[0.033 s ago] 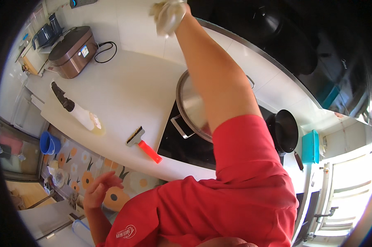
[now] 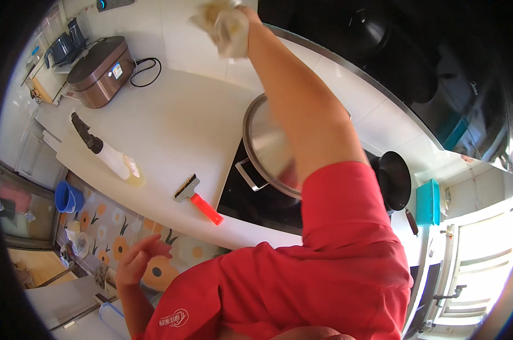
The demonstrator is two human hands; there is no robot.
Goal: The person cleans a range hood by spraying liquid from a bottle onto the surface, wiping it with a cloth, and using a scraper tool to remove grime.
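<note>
The right hand (image 2: pixel 249 17) is closed on the rag (image 2: pixel 228 33), up by the wall (image 2: pixel 191 48); wiping looks under way. The left hand (image 2: pixel 140 259) is empty, thumb and fingers apart. The scraper (image 2: pixel 206 208) and bottle (image 2: pixel 116 160) are on the counter (image 2: pixel 160 124), unheld. I can't tell what's clean or left.

Bright daylight | window (image 2: pixel 484 249) at right blown out | cloth (image 2: pixel 232 35) motion-blurred | fisheye-bent edges, corners black

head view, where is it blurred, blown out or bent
Head view, top: cloth smeared, likely by motion; head view, right: window washed out to white; head view, left: counter front edge bowed by the fisheye.
</note>
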